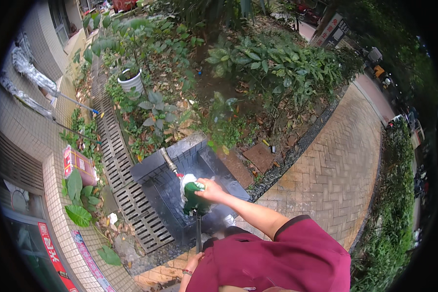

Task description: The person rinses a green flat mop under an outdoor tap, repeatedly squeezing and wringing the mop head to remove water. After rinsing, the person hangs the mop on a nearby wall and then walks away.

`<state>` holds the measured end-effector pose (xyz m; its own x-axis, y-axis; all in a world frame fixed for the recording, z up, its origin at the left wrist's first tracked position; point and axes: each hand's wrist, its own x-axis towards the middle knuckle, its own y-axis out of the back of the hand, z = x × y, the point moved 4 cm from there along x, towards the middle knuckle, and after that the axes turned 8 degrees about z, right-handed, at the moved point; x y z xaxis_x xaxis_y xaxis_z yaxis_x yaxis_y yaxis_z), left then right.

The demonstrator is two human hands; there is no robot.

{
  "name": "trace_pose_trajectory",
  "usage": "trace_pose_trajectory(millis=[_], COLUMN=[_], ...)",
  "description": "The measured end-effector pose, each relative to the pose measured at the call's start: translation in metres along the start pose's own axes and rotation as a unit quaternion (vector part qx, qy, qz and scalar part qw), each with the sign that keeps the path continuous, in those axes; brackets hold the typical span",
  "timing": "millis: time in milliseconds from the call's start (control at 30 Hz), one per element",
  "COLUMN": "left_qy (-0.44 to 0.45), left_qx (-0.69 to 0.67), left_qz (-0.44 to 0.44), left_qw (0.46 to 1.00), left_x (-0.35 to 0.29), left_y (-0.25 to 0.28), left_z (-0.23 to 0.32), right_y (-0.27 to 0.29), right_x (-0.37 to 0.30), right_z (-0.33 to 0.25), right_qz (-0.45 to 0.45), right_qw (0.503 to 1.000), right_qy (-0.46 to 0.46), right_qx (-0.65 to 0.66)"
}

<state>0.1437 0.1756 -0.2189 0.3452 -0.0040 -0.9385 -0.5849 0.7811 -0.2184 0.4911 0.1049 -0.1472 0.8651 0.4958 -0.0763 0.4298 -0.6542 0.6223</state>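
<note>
My right hand (pixel 210 190) is closed on the upper edge of a green and white mop head (pixel 193 195), whose fibres look wet and bunched. A metal mop pole (pixel 198 232) runs from the mop head down towards me. At its lower end my left hand (pixel 193 263), with a red bracelet at the wrist, is closed around the pole, partly hidden by my maroon shirt. The mop head is in a dark stone wash basin (pixel 148 174), below a tap pipe (pixel 169 161) with a red part near its end.
A slotted drain cover (pixel 126 187) runs along the left of the basin. Beyond it are a tiled wall, a red box (pixel 79 165) and mops (pixel 31 70) with poles jutting out. A planted bed with a white pot (pixel 130 82) lies ahead; a brick path (pixel 326 165) curves right.
</note>
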Motion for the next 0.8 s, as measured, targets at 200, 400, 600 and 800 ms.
trace_pose_trajectory(millis=[200,400,600,800], left_qy=[-0.004,-0.015,0.060,0.066], left_qx=[0.060,0.042,-0.068,-0.102], left_qz=[-0.016,-0.039,-0.087,-0.086], left_qw=[0.998,0.998,0.992,0.989], left_x=[0.020,0.011,0.045,0.051], left_y=[-0.014,-0.030,-0.054,-0.053], left_z=[0.019,0.052,0.069,0.061], right_y=[0.009,0.013,-0.012,-0.021], right_x=[-0.013,-0.015,-0.024,-0.009], right_z=[-0.007,-0.049,-0.054,-0.041], right_qz=[-0.076,-0.108,-0.011,-0.003], right_qw=[0.997,0.968,0.942,0.945], right_qy=[0.029,0.161,0.181,0.213], right_qx=[0.009,-0.157,-0.283,-0.250])
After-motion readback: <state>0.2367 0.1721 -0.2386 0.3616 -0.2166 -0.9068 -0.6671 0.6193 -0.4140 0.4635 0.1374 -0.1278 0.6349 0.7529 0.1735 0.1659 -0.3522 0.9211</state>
